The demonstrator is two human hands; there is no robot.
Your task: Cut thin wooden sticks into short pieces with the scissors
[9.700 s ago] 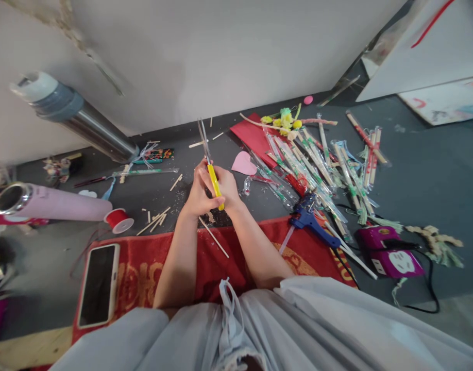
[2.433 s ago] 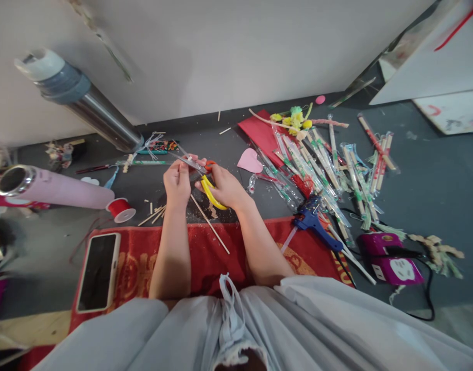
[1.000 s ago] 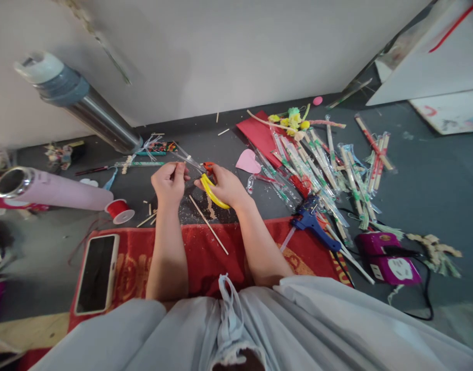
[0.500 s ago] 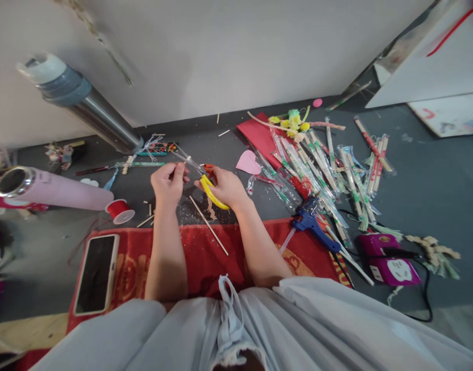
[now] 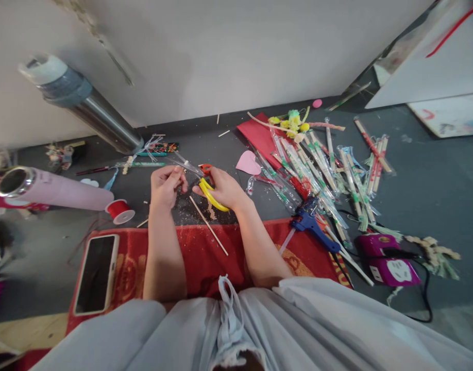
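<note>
My right hand (image 5: pixel 227 189) grips a pair of scissors (image 5: pixel 212 197) by the yellow and orange handles, with the blades pointing up and to the left. The blades look a little apart. Beside the blades my left hand (image 5: pixel 165 186) is closed in a pinch, thumb against fingers. Something small and pale shows at its fingertips, too small to name. Below the hands a thin wooden stick (image 5: pixel 208 225) lies across the edge of a red towel (image 5: pixel 205 268). Pale crumbs are scattered on the dark table around it.
A pink flask (image 5: pixel 62 190), a red ribbon spool (image 5: pixel 119 211) and a phone (image 5: pixel 97 273) lie left. A steel flask (image 5: pixel 101 121) leans behind. To the right are wrapped sticks (image 5: pixel 309 159), a blue glue gun (image 5: pixel 311 224), a pink paper heart (image 5: pixel 248 163) and a purple power block (image 5: pixel 389 260).
Earlier both hands held the scissors upright together. Since then the left hand has moved left, off the handles, to beside the blades. In the last half second its fingers shifted slightly.
</note>
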